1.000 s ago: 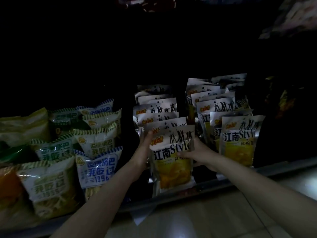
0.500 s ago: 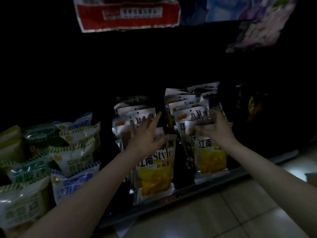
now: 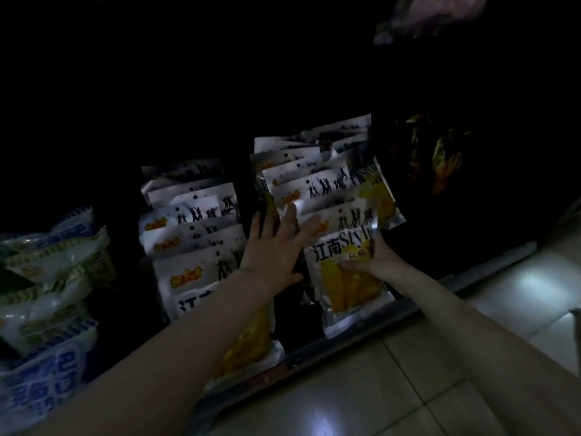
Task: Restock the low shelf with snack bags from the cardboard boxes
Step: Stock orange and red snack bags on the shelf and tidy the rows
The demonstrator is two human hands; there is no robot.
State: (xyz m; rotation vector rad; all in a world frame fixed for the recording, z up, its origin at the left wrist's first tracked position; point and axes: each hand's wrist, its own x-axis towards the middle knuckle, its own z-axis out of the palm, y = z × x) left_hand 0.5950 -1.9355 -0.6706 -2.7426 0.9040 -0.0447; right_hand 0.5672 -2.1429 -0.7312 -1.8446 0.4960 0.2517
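The right hand [image 3: 375,262] pinches the front snack bag [image 3: 349,272] of the right-hand row, thumb across its yellow face and fingers curled round its right edge. Just left of that grip, the left hand [image 3: 273,247] lies spread, fingers straight against the bags behind. Both rows stand on the low shelf [image 3: 345,354]. Further left stands a second row of the same bags [image 3: 195,228], then blue-and-green bags [image 3: 50,278]. Below is a tiled floor [image 3: 408,388].

A dark gap [image 3: 245,184] separates the two rows of upright snack bags [image 3: 195,215] on the low shelf [image 3: 408,313], partly blocked by the left hand [image 3: 273,247]; a tilted bag [image 3: 374,187] leans right.
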